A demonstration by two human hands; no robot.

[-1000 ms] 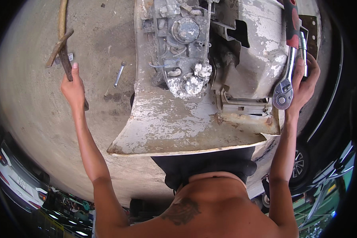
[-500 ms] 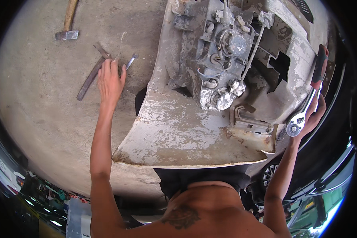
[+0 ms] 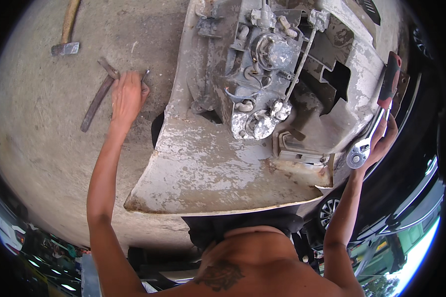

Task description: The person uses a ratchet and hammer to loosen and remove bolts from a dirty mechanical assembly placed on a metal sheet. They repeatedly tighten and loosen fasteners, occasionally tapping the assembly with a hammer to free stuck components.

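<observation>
10 o'clock: hammer [image 3: 66, 48], wooden handle, on the concrete. between 9 and 10: dark t-shaped tool [image 3: 97, 102], top end by the fingers. left hand [image 3: 127, 98] at 10, fingers together, bent over a small wrench [image 3: 147, 74]; tip pokes out towards 1 from the hand; grip hidden, cannot tell if clamped. 1 o'clock: grimy block [image 3: 274, 51] with round caps, set in a flaking panel [image 3: 218, 183]. 3 o'clock: ratchet [image 3: 356, 158], red-black handle upward; right hand [image 3: 380, 143] just behind, fingers curled, hold unclear.
</observation>
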